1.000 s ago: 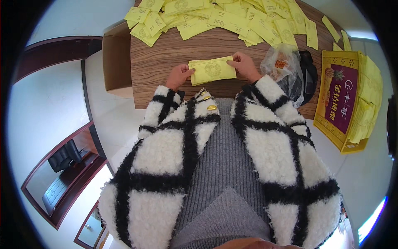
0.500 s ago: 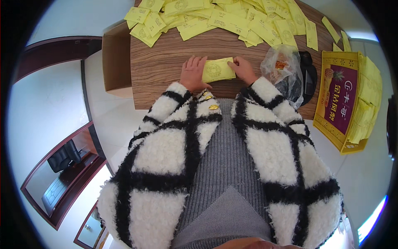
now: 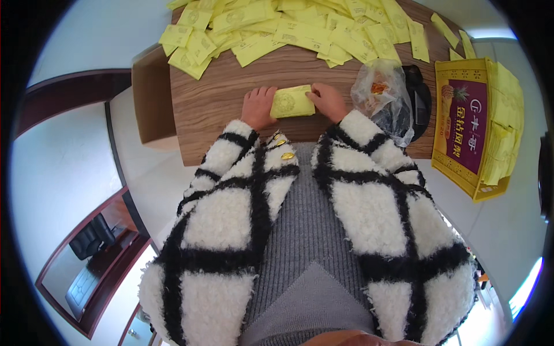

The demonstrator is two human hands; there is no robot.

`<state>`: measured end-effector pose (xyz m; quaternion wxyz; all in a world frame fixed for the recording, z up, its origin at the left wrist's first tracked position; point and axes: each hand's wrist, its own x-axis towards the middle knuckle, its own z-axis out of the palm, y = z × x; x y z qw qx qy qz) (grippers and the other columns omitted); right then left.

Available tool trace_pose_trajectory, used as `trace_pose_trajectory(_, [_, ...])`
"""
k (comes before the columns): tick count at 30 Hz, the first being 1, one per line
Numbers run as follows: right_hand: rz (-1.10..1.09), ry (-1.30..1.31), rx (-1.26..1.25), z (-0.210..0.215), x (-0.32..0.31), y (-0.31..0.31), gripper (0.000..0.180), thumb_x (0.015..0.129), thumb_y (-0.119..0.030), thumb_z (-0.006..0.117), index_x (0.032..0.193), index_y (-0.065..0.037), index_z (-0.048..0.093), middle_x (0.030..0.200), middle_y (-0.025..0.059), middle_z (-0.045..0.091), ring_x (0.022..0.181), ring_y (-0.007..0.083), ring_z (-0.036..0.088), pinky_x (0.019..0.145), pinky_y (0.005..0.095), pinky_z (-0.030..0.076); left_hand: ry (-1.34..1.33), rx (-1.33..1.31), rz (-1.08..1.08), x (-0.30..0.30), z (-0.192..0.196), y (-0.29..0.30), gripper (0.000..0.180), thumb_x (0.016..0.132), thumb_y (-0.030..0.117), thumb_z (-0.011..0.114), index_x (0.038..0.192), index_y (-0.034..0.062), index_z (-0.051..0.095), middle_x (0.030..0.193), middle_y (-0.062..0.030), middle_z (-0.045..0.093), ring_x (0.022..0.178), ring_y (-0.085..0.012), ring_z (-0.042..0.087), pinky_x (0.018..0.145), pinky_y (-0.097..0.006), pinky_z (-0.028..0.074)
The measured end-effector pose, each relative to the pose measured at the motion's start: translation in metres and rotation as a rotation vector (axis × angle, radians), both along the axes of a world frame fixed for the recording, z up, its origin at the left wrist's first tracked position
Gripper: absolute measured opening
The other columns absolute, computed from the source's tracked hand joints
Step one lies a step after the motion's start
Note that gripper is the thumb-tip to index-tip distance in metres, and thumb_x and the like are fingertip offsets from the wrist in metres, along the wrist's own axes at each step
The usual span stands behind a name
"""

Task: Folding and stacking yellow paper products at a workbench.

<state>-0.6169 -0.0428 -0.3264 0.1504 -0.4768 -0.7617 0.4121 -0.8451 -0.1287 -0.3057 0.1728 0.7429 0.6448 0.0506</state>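
Between my two hands is a small stack of yellow printed paper packets (image 3: 292,101), held just over or on the wooden table near its front edge. My left hand (image 3: 259,107) is closed at the left end of the stack, with its fingers together and its thumb mostly hidden. At the opposite end my right hand (image 3: 329,102) grips the stack, thumb and fingers pressed against its edge. The packets' edges lie roughly flush. How many are in the stack I cannot tell.
Loose yellow packets (image 3: 303,33) heap across the far side of the wooden table (image 3: 213,115). A clear plastic bag (image 3: 381,95) sits right of my right hand, beside a black object (image 3: 420,106). Farther right is a yellow crate (image 3: 482,189) filled with packets. A cardboard box (image 3: 154,98) stands left.
My left hand's fingers have drawn in, and its thumb no longer sticks out. The packets in the stack sit more evenly together. The whole view has shifted slightly.
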Motion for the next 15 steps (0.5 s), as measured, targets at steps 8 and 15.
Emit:
trace_pose_trajectory(8, [-0.438, 0.209, -0.291, -0.007, 0.022, 0.059, 0.030, 0.085, -0.028, 0.063, 0.100, -0.002, 0.062, 0.084, 0.0165, 0.066, 0.080, 0.0331, 0.063, 0.071, 0.0383, 0.049, 0.014, 0.092, 0.000, 0.017, 0.006, 0.017, 0.072, 0.056, 0.022, 0.078, 0.120, 0.0105, 0.048, 0.109, -0.0098, 0.054, 0.105, -0.0311, 0.051, 0.090, -0.044, 0.042])
trace_pose_trajectory(15, [-0.626, -0.144, 0.345, 0.004, 0.047, 0.116, 0.044, 0.077, -0.021, 0.067, 0.115, -0.001, 0.057, 0.122, 0.0203, 0.054, 0.114, 0.0367, 0.050, 0.090, 0.0452, 0.044, 0.024, 0.086, 0.012, 0.025, 0.015, 0.023, 0.071, 0.056, 0.020, 0.077, 0.120, 0.0101, 0.048, 0.108, -0.0092, 0.053, 0.104, -0.0302, 0.051, 0.090, -0.045, 0.041])
